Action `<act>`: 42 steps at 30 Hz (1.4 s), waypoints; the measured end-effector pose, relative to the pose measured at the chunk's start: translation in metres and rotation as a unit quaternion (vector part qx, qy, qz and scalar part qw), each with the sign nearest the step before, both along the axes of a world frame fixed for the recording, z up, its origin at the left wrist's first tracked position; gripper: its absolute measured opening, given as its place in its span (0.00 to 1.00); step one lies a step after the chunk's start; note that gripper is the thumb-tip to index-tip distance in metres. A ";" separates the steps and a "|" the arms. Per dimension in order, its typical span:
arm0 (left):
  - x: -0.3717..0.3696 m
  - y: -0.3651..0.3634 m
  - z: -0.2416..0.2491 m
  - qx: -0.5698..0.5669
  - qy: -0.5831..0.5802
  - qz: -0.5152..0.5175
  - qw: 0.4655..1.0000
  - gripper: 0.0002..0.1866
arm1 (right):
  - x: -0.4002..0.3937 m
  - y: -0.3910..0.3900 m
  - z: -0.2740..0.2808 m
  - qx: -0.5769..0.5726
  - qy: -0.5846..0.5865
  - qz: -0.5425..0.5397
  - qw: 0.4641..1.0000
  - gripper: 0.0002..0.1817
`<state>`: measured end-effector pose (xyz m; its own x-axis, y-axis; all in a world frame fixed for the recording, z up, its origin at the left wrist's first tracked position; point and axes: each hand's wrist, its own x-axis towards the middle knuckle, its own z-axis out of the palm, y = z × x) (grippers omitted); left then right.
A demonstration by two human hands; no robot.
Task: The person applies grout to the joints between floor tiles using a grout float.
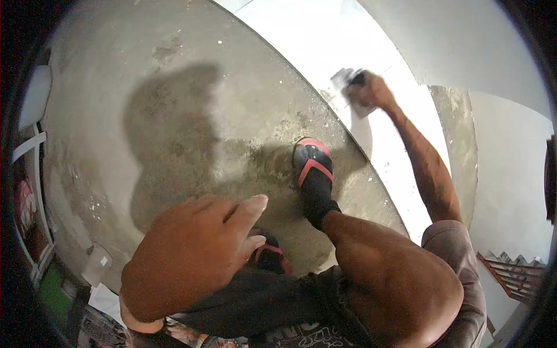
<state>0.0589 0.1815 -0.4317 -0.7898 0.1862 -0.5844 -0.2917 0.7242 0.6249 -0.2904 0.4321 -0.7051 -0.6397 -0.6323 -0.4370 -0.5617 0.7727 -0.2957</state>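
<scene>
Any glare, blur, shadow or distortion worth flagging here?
Head view: white strip nearly blown out; head view: right hand and its gripped item blurred; head view: dark shadow across the concrete floor; head view: strong fisheye curvature, blackened corners.

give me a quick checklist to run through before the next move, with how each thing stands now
1. Right-hand grip closed around the held item: ok, though both are blurred.
2. Left-hand grip free: ok, no tool visible in it.
3. Front sandal off the white strip: ok, it's on the grey floor.
4. Grey floor free of specks and stains: not ok, both show.
5. White strip evenly finished: cannot tell, too much glare.
</scene>
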 end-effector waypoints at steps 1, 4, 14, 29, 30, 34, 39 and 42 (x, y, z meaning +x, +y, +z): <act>0.000 0.001 0.000 0.001 0.017 -0.009 1.000 0.25 | -0.017 0.001 0.005 -0.030 -0.008 -0.068 0.997 0.25; 0.001 0.002 0.001 0.003 0.054 -0.030 0.998 0.24 | -0.044 0.026 -0.002 0.030 -0.051 -0.168 0.984 0.27; 0.013 -0.003 0.005 -0.002 0.061 -0.036 0.997 0.24 | -0.008 0.034 0.012 0.077 -0.026 -0.044 0.996 0.24; 0.024 -0.002 0.003 -0.014 0.053 -0.008 0.998 0.24 | -0.033 0.033 0.012 0.009 -0.064 -0.062 0.996 0.26; 0.021 -0.002 0.005 -0.014 0.057 -0.016 0.998 0.24 | -0.020 0.033 -0.001 0.024 0.027 0.012 0.999 0.25; 0.024 0.000 0.004 -0.005 0.074 -0.015 0.997 0.24 | -0.012 0.032 0.012 0.030 -0.012 0.054 0.998 0.26; 0.019 0.000 0.005 -0.005 0.074 -0.026 0.997 0.24 | 0.014 0.032 -0.007 0.052 -0.028 0.016 0.998 0.23; 0.014 0.001 0.006 0.016 0.014 -0.019 1.000 0.27 | 0.036 0.011 0.009 0.065 -0.072 0.035 0.995 0.21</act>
<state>0.0730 0.1823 -0.4260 -0.7980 0.2346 -0.5551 -0.2457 0.7145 0.6551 -0.2547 0.4435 -0.6960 -0.5213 -0.6051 -0.6017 -0.5749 0.7701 -0.2763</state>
